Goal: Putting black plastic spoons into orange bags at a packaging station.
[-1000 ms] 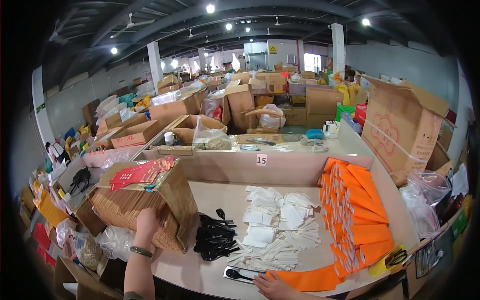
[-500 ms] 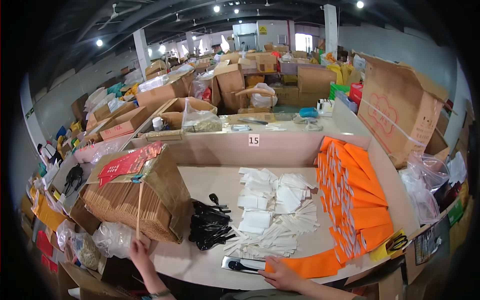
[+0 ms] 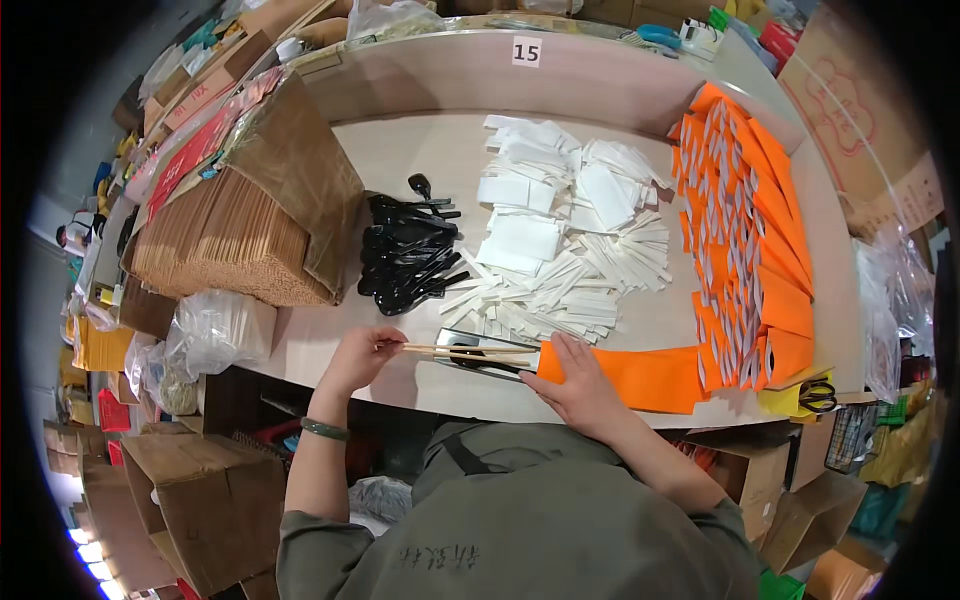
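Note:
My left hand (image 3: 358, 360) pinches a pair of wooden chopsticks (image 3: 425, 348) by one end. They point right, lying over a black plastic spoon (image 3: 466, 357) at the mouth of a flat orange sleeve (image 3: 650, 380). Beneath the spoon shows a pale, silvery strip with a dark edge; I cannot tell what it is. My right hand (image 3: 580, 385) lies flat across the sleeve's left end, fingers stretched out, thumb at the mouth. Beyond the hands are a heap of black spoons (image 3: 405, 250) and piles of white paper packets (image 3: 525, 240). Overlapping orange sleeves (image 3: 745, 250) line the right side.
An open carton (image 3: 300, 180) packed with wooden chopsticks stands on the table's left, red papers (image 3: 205, 150) on top. A low partition (image 3: 430, 85) closes the back. Scissors (image 3: 818, 396) sit in a yellow holder at the right edge. Below left is a cardboard box (image 3: 205, 490).
My left hand has come from beside the carton to the sleeve's mouth, bringing the chopsticks from upright to level over the spoon. My right hand stays on the sleeve. The view has tilted down.

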`<state>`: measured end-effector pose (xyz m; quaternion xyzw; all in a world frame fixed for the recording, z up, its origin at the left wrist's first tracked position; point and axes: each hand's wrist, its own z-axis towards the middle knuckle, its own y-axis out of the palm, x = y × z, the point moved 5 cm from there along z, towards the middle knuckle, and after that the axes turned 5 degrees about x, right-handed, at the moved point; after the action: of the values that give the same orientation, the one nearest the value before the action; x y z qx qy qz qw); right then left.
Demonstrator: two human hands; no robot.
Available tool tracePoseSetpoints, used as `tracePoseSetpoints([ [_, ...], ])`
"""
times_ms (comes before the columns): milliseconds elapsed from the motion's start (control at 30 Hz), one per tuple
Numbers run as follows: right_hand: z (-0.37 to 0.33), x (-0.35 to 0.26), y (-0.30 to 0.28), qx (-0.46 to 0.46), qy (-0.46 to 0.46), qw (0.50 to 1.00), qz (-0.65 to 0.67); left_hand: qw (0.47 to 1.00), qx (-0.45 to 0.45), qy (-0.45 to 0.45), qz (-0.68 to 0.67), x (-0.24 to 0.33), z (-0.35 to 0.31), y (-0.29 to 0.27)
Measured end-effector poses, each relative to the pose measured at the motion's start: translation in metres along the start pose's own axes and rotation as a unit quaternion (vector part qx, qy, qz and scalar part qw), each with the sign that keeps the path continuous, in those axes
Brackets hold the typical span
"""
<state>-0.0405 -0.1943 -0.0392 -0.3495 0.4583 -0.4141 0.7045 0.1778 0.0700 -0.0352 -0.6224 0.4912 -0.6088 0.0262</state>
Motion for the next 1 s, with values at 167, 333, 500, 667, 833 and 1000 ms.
tracePoseSetpoints([
  [167,0.000,-0.021,0.003,0.026,-0.033,0.998,0.056,0.995,0.006,0.101,0.024,0.069,-0.009,0.072],
  [333,0.006,-0.021,-0.005,-0.010,0.021,0.999,0.044,0.962,0.200,0.095,0.159,0.090,-0.023,0.084],
  [500,0.007,-0.015,-0.001,0.014,0.013,0.999,0.040,0.987,-0.055,0.064,-0.138,0.099,-0.021,0.147],
  [667,0.001,-0.015,-0.010,0.013,0.027,0.998,0.051,0.982,0.000,0.190,-0.008,0.114,-0.033,0.113],
  [833,0.028,-0.046,0.024,0.019,-0.047,0.985,0.167,0.899,0.118,0.326,0.267,0.084,-0.048,0.099],
  [1000,0.082,-0.014,-0.103,0.094,-0.071,0.984,0.135,0.947,0.185,0.227,0.128,0.105,-0.036,0.067],
])
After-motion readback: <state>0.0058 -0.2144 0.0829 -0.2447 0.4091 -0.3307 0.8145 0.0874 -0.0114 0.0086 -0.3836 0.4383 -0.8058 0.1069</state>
